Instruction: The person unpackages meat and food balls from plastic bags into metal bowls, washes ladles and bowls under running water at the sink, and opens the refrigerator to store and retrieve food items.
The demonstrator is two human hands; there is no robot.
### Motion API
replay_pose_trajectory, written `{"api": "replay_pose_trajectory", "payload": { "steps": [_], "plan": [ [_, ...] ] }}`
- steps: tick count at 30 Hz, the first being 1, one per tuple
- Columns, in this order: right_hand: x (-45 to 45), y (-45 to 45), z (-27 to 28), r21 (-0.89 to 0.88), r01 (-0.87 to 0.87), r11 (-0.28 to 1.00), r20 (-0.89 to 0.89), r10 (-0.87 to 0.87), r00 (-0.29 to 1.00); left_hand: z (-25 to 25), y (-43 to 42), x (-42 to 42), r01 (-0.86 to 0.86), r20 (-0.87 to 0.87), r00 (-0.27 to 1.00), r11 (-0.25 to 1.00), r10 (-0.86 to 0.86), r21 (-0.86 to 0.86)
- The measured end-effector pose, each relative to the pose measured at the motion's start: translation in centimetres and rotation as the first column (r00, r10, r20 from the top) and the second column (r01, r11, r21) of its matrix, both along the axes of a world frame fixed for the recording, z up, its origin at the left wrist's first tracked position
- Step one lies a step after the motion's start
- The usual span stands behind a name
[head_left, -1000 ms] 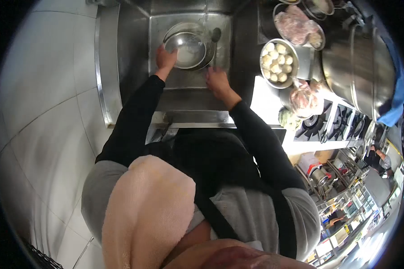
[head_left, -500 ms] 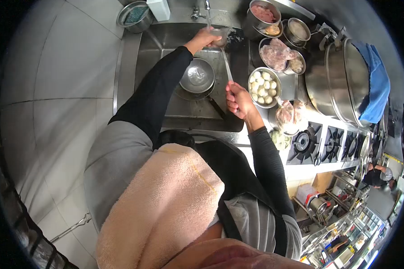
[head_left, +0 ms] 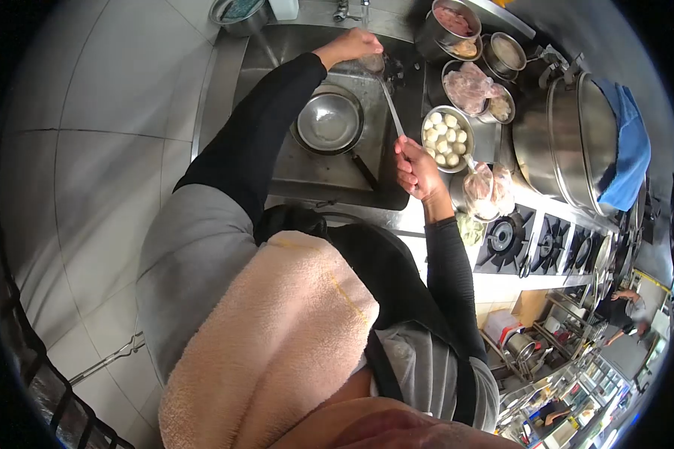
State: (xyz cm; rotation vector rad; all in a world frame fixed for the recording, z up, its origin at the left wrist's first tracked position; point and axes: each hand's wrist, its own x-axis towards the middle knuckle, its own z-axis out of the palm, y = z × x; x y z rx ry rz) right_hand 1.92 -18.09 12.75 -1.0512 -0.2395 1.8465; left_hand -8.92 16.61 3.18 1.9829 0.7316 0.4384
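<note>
The right hand (head_left: 418, 169) grips one ladle (head_left: 392, 109); the left hand (head_left: 354, 46) curls by its head, grip unclear from here. One bowl (head_left: 343, 135) sits on one pan (head_left: 365, 171).

R hand (head_left: 418, 170) had room L over the sink's (head_left: 316, 178) near end, but pan handle (head_left: 365, 171) jutted there, bowl of white balls (head_left: 470, 136) sat close R, & tap (head_left: 342, 12) stood just past L hand (head_left: 354, 46).
</note>
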Motion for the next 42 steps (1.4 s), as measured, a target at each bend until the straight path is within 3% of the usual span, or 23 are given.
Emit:
{"api": "replay_pose_trajectory", "payload": {
  "steps": [2,3,6,7,10,11,14,17,19,20,21,24,25,26,28,30,31,32,34,35,37,41,42],
  "plan": [
    [-0.1,0.0,0.0,0.007,0.000,1.000,0.028,0.000,1.000,-1.4,0.5,0.9,-0.182,0.078,0.980,0.982,0.185,-0.052],
    [-0.2,0.1,-0.1,0.003,0.000,1.000,0.053,0.000,0.999,0.6,-1.2,0.7,-0.297,0.159,0.942,0.955,0.297,-0.024],
    [0.2,0.6,0.1,-0.015,0.014,1.000,0.072,-0.012,0.997,-3.0,0.3,2.0,-0.339,0.211,0.868,0.846,0.450,-0.411],
    [0.3,0.8,0.3,-0.026,0.024,0.999,0.073,-0.022,0.997,-1.5,-1.8,2.6,-0.186,0.333,0.872,0.872,0.359,-0.452],
    [0.9,0.7,-0.2,0.012,0.027,1.000,0.019,-0.028,0.999,-0.3,-1.9,2.2,-0.208,0.093,0.973,0.978,0.209,-0.021],
    [1.1,0.5,-0.6,0.028,0.030,0.999,0.008,-0.030,1.000,-1.7,-1.1,2.8,-0.223,0.250,0.940,0.972,0.235,-0.076],
    [0.7,0.4,-0.1,0.040,0.042,0.998,0.065,-0.045,0.997,-1.4,-0.7,3.9,-0.367,0.160,0.906,0.915,0.392,-0.168],
    [0.6,1.1,0.0,0.026,0.029,0.999,0.160,-0.033,0.987,2.3,-2.5,4.3,-0.658,-0.055,0.712,0.638,0.700,-0.400],
    [0.7,1.5,0.0,0.029,0.016,0.999,0.179,-0.021,0.984,-1.2,-0.3,3.9,-0.350,0.217,0.625,0.518,0.750,-0.780],
    [0.6,1.9,-0.1,0.031,0.015,0.999,0.213,-0.021,0.977,-3.2,0.5,3.7,-0.131,0.312,0.530,0.439,0.789,-0.889],
    [0.5,2.3,-0.5,0.026,0.015,1.000,0.244,-0.021,0.969,-1.3,-0.9,3.4,-0.121,0.201,0.619,0.345,0.759,-0.931],
    [0.2,5.1,-1.1,0.033,-0.029,0.999,0.306,0.018,0.952,-1.3,-4.6,3.8,-0.114,0.175,0.730,0.370,0.661,-0.922],
    [0.0,6.4,-1.3,0.027,-0.048,0.999,0.320,0.036,0.947,-1.0,-5.9,3.3,-0.080,0.153,0.699,0.290,0.699,-0.954],
    [-0.1,7.8,-1.4,0.024,-0.067,0.997,0.336,0.055,0.940,-0.5,-6.9,2.8,-0.080,0.219,0.687,0.371,0.693,-0.925],
    [-0.1,9.9,-1.7,0.027,-0.105,0.994,0.513,0.077,0.855,0.6,-8.8,1.0,0.051,0.353,0.722,0.462,0.596,-0.885],
    [-0.6,11.5,-1.7,0.050,-0.135,0.990,0.650,0.070,0.757,1.6,-11.1,-0.5,0.010,0.275,0.823,0.470,0.497,-0.883],
    [0.0,12.4,-2.8,0.056,-0.248,0.967,0.810,0.102,0.578,1.7,-11.7,-1.3,-0.010,0.248,0.845,0.477,0.474,-0.879],
    [-0.4,12.6,-4.5,0.071,-0.237,0.969,0.934,0.019,0.357,1.9,-11.3,-2.0,-0.056,0.214,0.853,0.490,0.476,-0.870],
    [-1.6,12.8,-5.2,0.120,-0.216,0.969,0.977,-0.153,-0.146,1.7,-9.5,-2.5,-0.137,0.147,0.869,0.515,0.472,-0.846],
    [-2.1,12.6,-4.6,0.037,-0.140,0.989,0.998,-0.045,-0.052,1.7,-8.5,-2.6,-0.067,0.212,0.871,0.534,0.443,-0.843],
    [-2.9,12.1,-3.5,0.021,-0.144,0.989,0.996,-0.033,-0.079,0.9,-5.7,-2.2,-0.043,0.298,0.802,0.547,0.518,-0.836],
    [-2.9,11.6,-3.0,0.112,-0.186,0.976,0.991,-0.123,-0.046,2.8,-4.2,-1.6,-0.064,0.365,0.730,0.590,0.577,-0.805],
    [-2.7,11.5,-3.2,0.151,-0.162,0.975,0.987,-0.158,-0.030,3.0,-5.6,-1.2,-0.067,0.323,0.776,0.580,0.542,-0.812]
  ]
}}
